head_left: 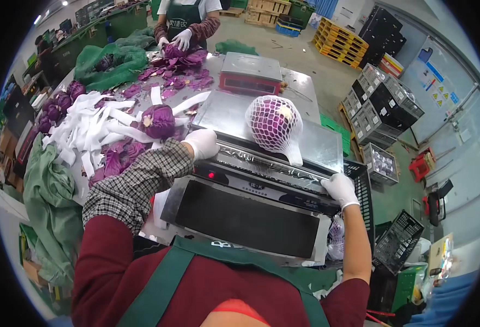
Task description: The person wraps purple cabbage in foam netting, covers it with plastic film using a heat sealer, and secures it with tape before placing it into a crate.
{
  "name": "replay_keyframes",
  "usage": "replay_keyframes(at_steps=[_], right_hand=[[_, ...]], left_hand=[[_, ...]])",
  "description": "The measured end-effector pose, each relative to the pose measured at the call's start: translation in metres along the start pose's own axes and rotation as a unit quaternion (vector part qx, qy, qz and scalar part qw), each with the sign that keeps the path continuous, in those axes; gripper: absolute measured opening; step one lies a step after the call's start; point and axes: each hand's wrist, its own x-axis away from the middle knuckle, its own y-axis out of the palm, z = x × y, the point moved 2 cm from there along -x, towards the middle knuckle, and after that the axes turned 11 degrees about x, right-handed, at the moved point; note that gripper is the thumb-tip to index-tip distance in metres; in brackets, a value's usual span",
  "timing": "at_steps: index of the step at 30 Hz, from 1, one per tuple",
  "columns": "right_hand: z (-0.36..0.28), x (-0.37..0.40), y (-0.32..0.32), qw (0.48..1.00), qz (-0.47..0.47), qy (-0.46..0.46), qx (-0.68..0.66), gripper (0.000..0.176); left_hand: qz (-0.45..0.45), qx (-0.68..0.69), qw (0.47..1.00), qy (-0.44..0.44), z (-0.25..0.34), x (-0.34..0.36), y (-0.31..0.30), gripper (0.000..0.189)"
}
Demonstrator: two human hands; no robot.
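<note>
A red cabbage in a white foam net (272, 124) rests on the metal top of a film wrapping machine (327, 143). My left hand (203, 144), white-gloved, is closed at the left end of the film roll slot. My right hand (340, 189), also gloved, pinches at the slot's right end. Between them runs a shiny strip of plastic film (251, 159), its edge apparently held in both hands. Nearer to me lies the machine's dark flat plate (245, 218). A bare red cabbage (158, 121) sits on white strips left of my left hand.
White foam strips (87, 117) and loose purple leaves (121, 158) cover the table's left side. Across the table, a co-worker's gloved hands (182, 40) handle a cabbage. A metal scale (251, 71) stands behind the machine. A black crate (362, 188) is beside my right hand.
</note>
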Motion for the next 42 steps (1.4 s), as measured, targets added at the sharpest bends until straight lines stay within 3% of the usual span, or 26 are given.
replay_keyframes(at_steps=[2, 3, 4, 7, 10, 12, 13, 14, 16, 17, 20, 22, 23, 24, 26, 27, 28, 30, 32, 33, 34, 36, 37, 38, 40, 42], right_hand=[[0.014, -0.009, 0.025, 0.981, 0.104, -0.046, -0.157, 0.028], [0.016, -0.001, 0.025, 0.926, 0.064, -0.062, -0.367, 0.025], [0.015, 0.01, 0.021, 0.826, 0.019, -0.078, -0.559, 0.022], [0.006, 0.047, -0.039, 0.694, 0.076, -0.178, -0.693, 0.02], [0.01, 0.022, -0.098, 0.549, 0.169, -0.33, -0.75, 0.016], [-0.022, -0.033, -0.112, 0.615, 0.227, -0.289, -0.698, 0.018], [-0.035, -0.057, -0.103, 0.767, 0.283, -0.221, -0.532, 0.019], [-0.038, -0.094, -0.082, 0.809, 0.216, -0.257, -0.483, 0.028], [-0.057, -0.119, -0.052, 0.854, 0.101, -0.376, -0.344, 0.094], [-0.077, -0.103, -0.053, 0.815, -0.058, -0.374, -0.439, 0.118], [-0.097, -0.117, -0.035, 0.816, -0.049, -0.433, -0.379, 0.122], [-0.1, -0.116, -0.036, 0.787, -0.079, -0.344, -0.506, 0.105], [-0.099, -0.131, -0.025, 0.788, 0.009, -0.343, -0.512, 0.085], [-0.104, -0.121, -0.035, 0.786, -0.011, -0.28, -0.551, 0.061], [-0.109, -0.073, -0.066, 0.766, -0.104, -0.201, -0.602, 0.049], [-0.106, -0.051, -0.067, 0.779, -0.085, -0.231, -0.576, 0.052], [-0.103, -0.028, -0.069, 0.791, -0.063, -0.259, -0.55, 0.056], [-0.093, 0.031, -0.056, 0.757, -0.224, -0.23, -0.569, 0.059], [-0.097, 0.092, -0.044, 0.711, -0.354, -0.138, -0.592, 0.057], [-0.094, 0.113, -0.016, 0.702, -0.397, -0.095, -0.584, 0.06], [-0.088, 0.123, 0.012, 0.693, -0.434, -0.059, -0.573, 0.063], [-0.075, 0.129, 0.038, 0.675, -0.531, -0.124, -0.496, 0.063], [-0.071, 0.14, 0.03, 0.787, -0.25, -0.297, -0.479, 0.044], [-0.068, 0.154, 0.028, 0.753, -0.281, -0.167, -0.57, 0.035], [-0.059, 0.15, 0.037, 0.893, -0.072, -0.325, -0.305, 0.024], [-0.036, 0.151, 0.071, 0.916, 0.059, -0.323, -0.231, 0.014]], left_hand=[[0.004, 0.163, 0.987, 0.008, -0.003, 0.001, 0.0, 0.027], [-0.087, 0.425, 0.897, -0.083, -0.002, 0.011, -0.011, 0.021], [-0.112, 0.59, 0.799, -0.016, 0.004, 0.028, -0.021, 0.019], [-0.036, 0.736, 0.667, 0.109, 0.005, 0.064, -0.062, 0.019], [0.031, 0.739, 0.58, 0.342, 0.035, 0.047, -0.104, 0.02], [0.104, 0.645, 0.677, 0.34, 0.043, -0.009, -0.1, 0.028], [0.089, 0.521, 0.783, 0.329, 0.036, -0.041, -0.086, 0.045], [0.005, 0.5, 0.819, 0.283, 0.037, -0.058, -0.067, 0.07], [-0.032, 0.244, 0.925, 0.288, 0.034, -0.087, -0.04, 0.109], [-0.058, 0.196, 0.933, 0.295, 0.05, -0.078, -0.042, 0.119], [-0.054, 0.269, 0.909, 0.314, 0.059, -0.086, -0.026, 0.121], [-0.08, 0.384, 0.893, 0.22, 0.063, -0.086, -0.032, 0.118], [-0.096, 0.439, 0.877, 0.172, 0.068, -0.081, -0.032, 0.116], [-0.099, 0.504, 0.847, 0.14, 0.074, -0.075, -0.032, 0.096], [-0.099, 0.598, 0.779, 0.157, 0.067, -0.08, -0.017, 0.076], [-0.127, 0.519, 0.828, 0.168, 0.071, -0.054, -0.028, 0.065], [-0.183, 0.582, 0.769, 0.191, 0.076, -0.03, -0.023, 0.062], [-0.256, 0.502, 0.819, 0.111, 0.07, 0.025, -0.02, 0.059], [-0.401, 0.5, 0.767, -0.044, 0.083, 0.089, -0.026, 0.074], [-0.436, 0.608, 0.65, -0.137, 0.086, 0.114, -0.011, 0.077], [-0.425, 0.525, 0.696, -0.243, 0.078, 0.129, -0.003, 0.076], [-0.451, 0.693, 0.486, -0.284, 0.042, 0.144, 0.068, 0.072], [-0.446, 0.703, 0.478, -0.278, 0.038, 0.14, 0.075, 0.071], [-0.441, 0.714, 0.469, -0.276, 0.035, 0.139, 0.078, 0.07], [-0.451, 0.733, 0.422, -0.286, 0.027, 0.144, 0.076, 0.068], [-0.424, 0.704, 0.513, -0.247, 0.02, 0.156, 0.055, 0.074]])
